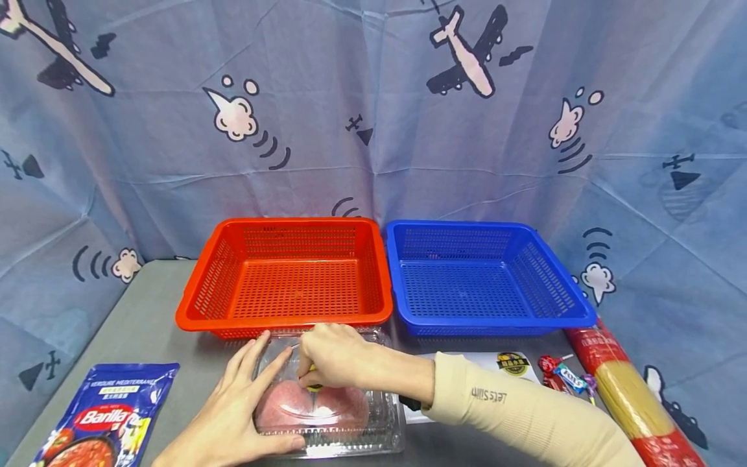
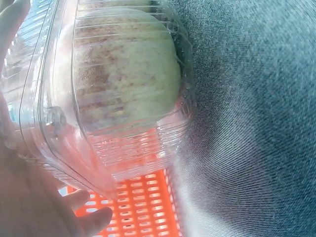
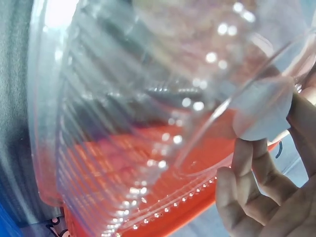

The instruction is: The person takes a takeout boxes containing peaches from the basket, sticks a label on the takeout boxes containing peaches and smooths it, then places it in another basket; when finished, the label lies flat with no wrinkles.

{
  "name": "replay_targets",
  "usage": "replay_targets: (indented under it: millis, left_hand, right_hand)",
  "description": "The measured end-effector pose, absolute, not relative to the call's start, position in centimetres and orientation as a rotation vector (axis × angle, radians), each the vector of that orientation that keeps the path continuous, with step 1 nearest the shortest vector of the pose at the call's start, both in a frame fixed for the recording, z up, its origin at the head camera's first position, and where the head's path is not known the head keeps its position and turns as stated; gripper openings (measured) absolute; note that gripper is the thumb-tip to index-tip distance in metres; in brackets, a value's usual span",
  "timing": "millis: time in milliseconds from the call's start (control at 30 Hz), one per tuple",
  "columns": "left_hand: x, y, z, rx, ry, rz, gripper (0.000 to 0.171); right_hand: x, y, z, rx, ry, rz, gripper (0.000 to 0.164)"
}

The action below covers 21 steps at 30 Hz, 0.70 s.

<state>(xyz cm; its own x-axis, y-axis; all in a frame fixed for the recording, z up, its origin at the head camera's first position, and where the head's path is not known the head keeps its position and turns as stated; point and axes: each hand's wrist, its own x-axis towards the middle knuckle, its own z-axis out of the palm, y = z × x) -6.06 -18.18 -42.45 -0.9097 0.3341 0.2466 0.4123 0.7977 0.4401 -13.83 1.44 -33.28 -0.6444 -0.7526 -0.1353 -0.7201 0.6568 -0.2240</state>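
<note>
Sticker, lower centre, may crease if pinching right fingers slip; left fingers rest spread on container.

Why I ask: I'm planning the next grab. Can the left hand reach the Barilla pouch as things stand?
Probably yes: the Barilla pouch lies left of the left hand, with only tabletop visible between them. The hand would likely have to leave the clear container it touches.

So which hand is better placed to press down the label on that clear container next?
Probably your right hand: its fingers are at the label, while your left hand lies spread against the clear container, seemingly steadying it.
</note>
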Motion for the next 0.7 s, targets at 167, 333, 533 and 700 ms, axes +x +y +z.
replay_targets:
  millis: [167, 333, 533, 700]
  left_hand:
    - [-6.1, -18.3, -42.4, -0.596, -2.823, -0.744, 0.113]
    - [-6.1, -18.3, -42.3, -0.610, -2.821, -0.735, 0.114]
    - [-6.1, -18.2, -42.3, -0.593, -2.840, -0.732, 0.112]
    - [-6.1, -18.3, -42.2, -0.578, -2.856, -0.713, 0.112]
  right_hand:
    - [-14.0, 1.8, -33.1, -1.149, 2.640, -0.207, 0.022]
    - [-14.2, 2.4, -32.9, -1.117, 2.635, -0.188, 0.034]
    - [-14.3, 2.9, -32.8, -1.064, 2.626, -0.197, 0.039]
    - [-14.5, 3.2, -32.8, -0.966, 2.641, -0.201, 0.042]
